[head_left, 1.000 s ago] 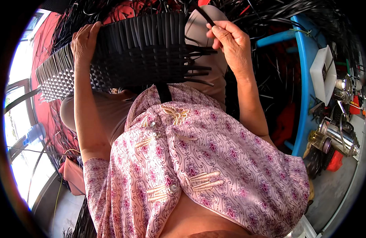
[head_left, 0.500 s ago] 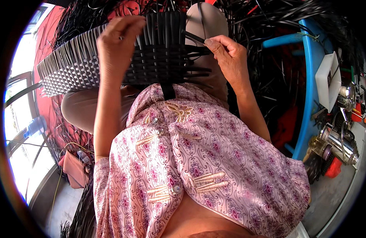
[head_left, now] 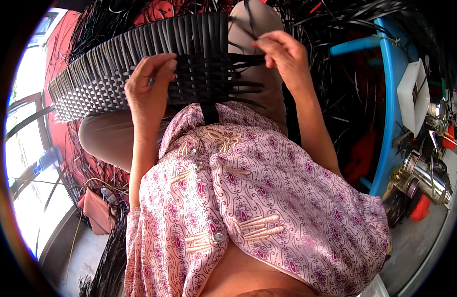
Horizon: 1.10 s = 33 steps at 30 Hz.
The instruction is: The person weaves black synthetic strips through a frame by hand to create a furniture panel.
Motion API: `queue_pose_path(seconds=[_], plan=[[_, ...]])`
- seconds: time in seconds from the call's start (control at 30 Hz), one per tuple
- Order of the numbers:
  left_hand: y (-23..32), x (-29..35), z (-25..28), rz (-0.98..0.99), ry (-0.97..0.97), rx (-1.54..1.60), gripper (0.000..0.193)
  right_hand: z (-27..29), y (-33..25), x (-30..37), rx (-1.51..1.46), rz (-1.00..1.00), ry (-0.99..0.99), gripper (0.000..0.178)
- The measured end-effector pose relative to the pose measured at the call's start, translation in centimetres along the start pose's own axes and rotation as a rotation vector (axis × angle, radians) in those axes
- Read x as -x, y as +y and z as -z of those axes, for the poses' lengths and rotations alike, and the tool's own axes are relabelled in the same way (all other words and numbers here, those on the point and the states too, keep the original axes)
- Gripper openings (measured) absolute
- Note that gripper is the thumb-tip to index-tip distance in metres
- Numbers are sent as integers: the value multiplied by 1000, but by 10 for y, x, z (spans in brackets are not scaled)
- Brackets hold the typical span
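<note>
A long panel woven from black and grey flat strips (head_left: 114, 55) lies across my lap. Loose strip ends (head_left: 247, 89) stick out from its right edge. My left hand (head_left: 150, 81) is over the panel's middle, its thumb and forefinger tips drawn together at the weave; whether anything is between them I cannot make out. Right of the panel, above my knee (head_left: 260, 17), my right hand (head_left: 285, 57) pinches a thin black strip (head_left: 245, 30), which is partly blurred. A wide black band (head_left: 209, 113) shows below the panel, against my patterned shirt.
Heaps of loose black strips (head_left: 332, 24) cover the floor beyond and beside me. To the right stands a blue stool or frame (head_left: 387, 99) with a white tray (head_left: 411, 96). Metal flasks (head_left: 426, 175) stand farther right. A pink cloth bag (head_left: 97, 212) lies at the left.
My left hand has come down from the panel's upper edge to its middle. The right hand has risen slightly, and the strip it holds has changed angle.
</note>
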State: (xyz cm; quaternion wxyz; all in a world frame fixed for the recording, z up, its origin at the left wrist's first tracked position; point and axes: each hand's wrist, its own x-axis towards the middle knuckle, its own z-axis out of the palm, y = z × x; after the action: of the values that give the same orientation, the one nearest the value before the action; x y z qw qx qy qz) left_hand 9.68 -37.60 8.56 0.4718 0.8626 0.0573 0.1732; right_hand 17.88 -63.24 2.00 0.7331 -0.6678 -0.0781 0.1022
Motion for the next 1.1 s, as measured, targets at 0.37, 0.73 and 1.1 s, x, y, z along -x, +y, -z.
queue_pose_path(seconds=[0.37, 0.73, 1.1], plan=[[-18, 1, -23, -200, -92, -207, 13, 25, -21, -33, 470, -183, -546, 22], [-17, 0, -25, -172, -100, -191, 12, 47, -12, -46, 787, 90, -558, 21], [-19, 1, -25, -193, -94, -191, 11, 20, -21, -35, 797, 180, -569, 39]])
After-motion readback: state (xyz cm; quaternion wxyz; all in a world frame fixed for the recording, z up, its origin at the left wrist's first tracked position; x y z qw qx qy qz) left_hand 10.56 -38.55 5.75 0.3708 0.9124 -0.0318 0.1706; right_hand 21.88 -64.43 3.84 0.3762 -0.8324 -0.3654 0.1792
